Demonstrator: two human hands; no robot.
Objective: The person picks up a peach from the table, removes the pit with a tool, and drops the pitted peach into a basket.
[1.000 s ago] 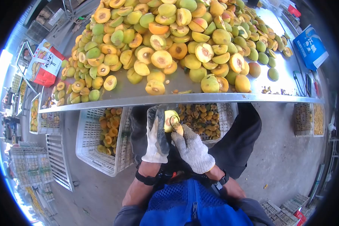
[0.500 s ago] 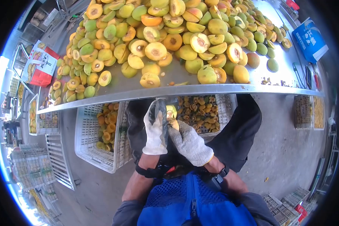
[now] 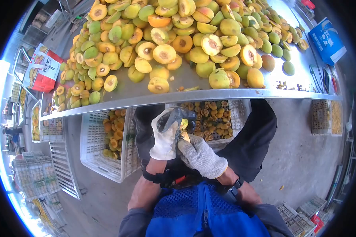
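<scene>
My left hand (image 3: 165, 134), in a white glove with a dark coated palm, is closed around a piece of yellow-green stone fruit (image 3: 184, 124), just below the table edge. My right hand (image 3: 202, 155), in a grey knit glove, meets it from the right. Its fingers are closed on a small yellow-orange piece (image 3: 184, 136) against the fruit; whether that is fruit or a tool's handle I cannot make out. Above my hands, many halved, apricot-like fruits (image 3: 164, 53) are heaped on the metal table (image 3: 225, 93), some showing brown hollows or pits.
Under the table, a white crate (image 3: 103, 168) of orange fruit halves stands left of my legs. Another crate (image 3: 238, 118) with fruit halves sits between my knees. A red-and-white bag (image 3: 43, 69) and a blue bag (image 3: 327, 41) are at the table's ends. More crates (image 3: 321, 118) stand right.
My left hand has turned and its fingers, upright before, now curl over the fruit. My right hand has shifted slightly right and down. The fruit heap looks the same.
</scene>
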